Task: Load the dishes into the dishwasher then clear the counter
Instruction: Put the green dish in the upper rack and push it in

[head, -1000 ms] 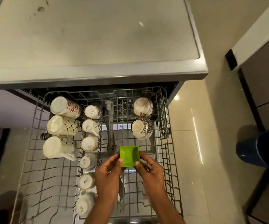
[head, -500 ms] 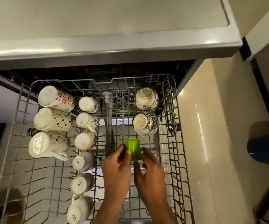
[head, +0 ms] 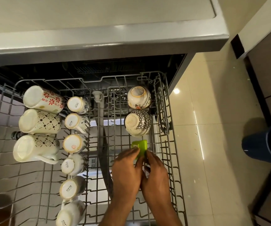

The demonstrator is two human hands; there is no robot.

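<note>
Green dish now tipped rim-down, pinched by both hands' fingers, its lower half hidden.

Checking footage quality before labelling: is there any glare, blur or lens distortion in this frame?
Head view: glare streaks on the steel counter edge and glossy floor tiles; wide-angle bending at the wire rack edges; the small green square bowl and both hands look slightly motion-blurred.

Rack, right side: two bowls fill the back; a green dish, held by both hands, sits just before them. Left: mugs and cups in rows. Open wire between cups and hands, and front left.
</note>
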